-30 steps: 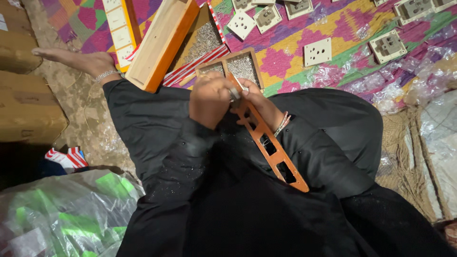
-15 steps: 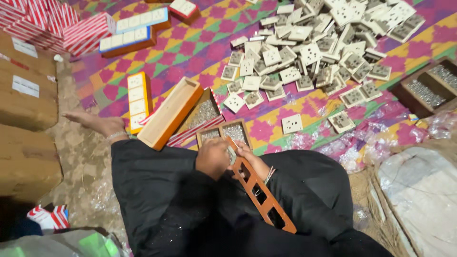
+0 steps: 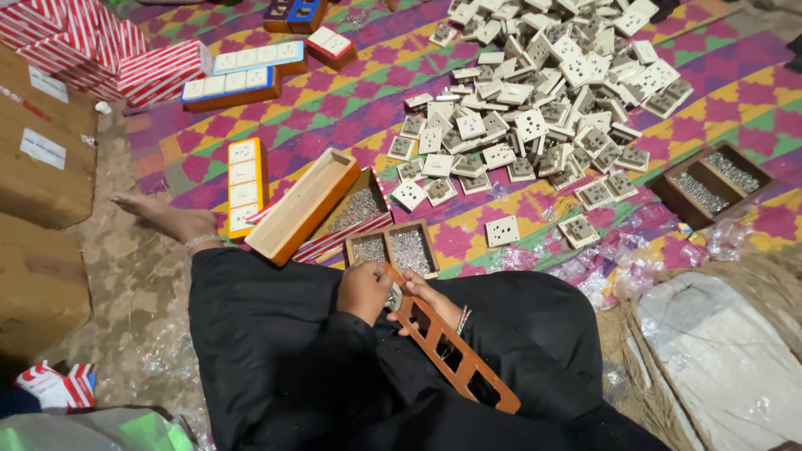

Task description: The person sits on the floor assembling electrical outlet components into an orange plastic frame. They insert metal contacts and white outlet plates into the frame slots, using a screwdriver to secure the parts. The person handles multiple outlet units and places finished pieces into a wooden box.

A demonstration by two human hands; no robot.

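The long orange-brown wooden board with rectangular cutouts (image 3: 455, 352) lies across the person's lap on black cloth. The right hand (image 3: 434, 299) cups it from underneath, fingers curled round the edge. The left hand (image 3: 363, 290) sits closed at its top end; can't tell what it's pinching, that spot's hidden. Red-and-white striped cartons (image 3: 100, 52) are stacked top left, and brown cardboard boxes (image 3: 42, 159) with white labels run off the left edge. Just ahead sits a small wooden two-compartment tray of screws (image 3: 393, 249), beyond it a heap of white socket plates (image 3: 551, 100).
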